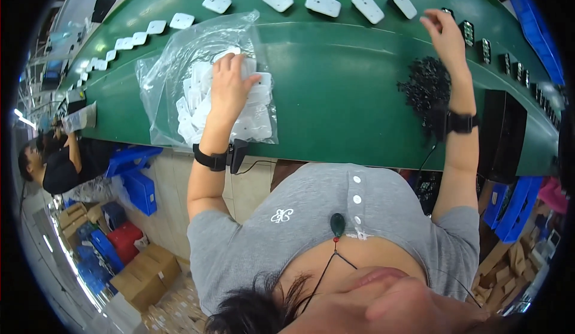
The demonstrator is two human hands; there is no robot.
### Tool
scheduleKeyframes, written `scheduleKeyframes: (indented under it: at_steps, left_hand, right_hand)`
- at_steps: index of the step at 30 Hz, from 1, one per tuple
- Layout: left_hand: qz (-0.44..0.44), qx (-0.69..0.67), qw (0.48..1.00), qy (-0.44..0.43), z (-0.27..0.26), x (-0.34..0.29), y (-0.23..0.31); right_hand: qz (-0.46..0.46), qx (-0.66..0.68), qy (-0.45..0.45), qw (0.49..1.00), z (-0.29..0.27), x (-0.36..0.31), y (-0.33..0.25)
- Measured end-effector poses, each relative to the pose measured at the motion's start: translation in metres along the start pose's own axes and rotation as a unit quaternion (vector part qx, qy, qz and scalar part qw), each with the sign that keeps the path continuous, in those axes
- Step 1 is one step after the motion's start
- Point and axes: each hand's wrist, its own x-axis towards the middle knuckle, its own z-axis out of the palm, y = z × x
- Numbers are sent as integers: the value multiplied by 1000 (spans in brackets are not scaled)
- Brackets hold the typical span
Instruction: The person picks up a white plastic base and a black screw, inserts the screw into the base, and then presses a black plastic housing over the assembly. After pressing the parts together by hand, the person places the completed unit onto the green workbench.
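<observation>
My left hand (229,88) rests on a heap of white plastic covers (257,115) lying on a clear plastic bag (159,100). Its fingertips touch one white cover (226,52) at the heap's far side, with the thumb spread away. Farther right, my right hand (444,34) is raised over the green bench, its fingers loosely bent and apart, with nothing visible in them. Closest to it on the left is a white cover (403,4); to its right stands a dark housing with a green board inside (467,33). Small black parts (425,85) are piled below this hand.
White covers (323,4) are spaced in a curved row along the green bench (335,88). More dark housings (486,51) continue at right, near a black box (503,133). Blue bins (139,190) stand below the bench; another person (66,160) sits far left.
</observation>
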Motion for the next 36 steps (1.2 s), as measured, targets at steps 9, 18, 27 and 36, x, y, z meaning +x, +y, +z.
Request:
scheduleKeyframes:
  at_steps: [9,18,27,36]
  left_hand:
    - [15,-78,994,73,5,-10,28]
    - [-67,-90,982,151,49,-6,8]
    - [-27,5,999,45,42,16,-1]
    - [23,174,968,181,10,16,-8]
  right_hand:
    - [-19,-13,4,1000,3,-136,-32]
    - [-62,-33,42,997,1,-145,-44]
    - [-33,23,95,995,21,-148,-22]
    - [-30,-129,42,990,19,-144,-32]
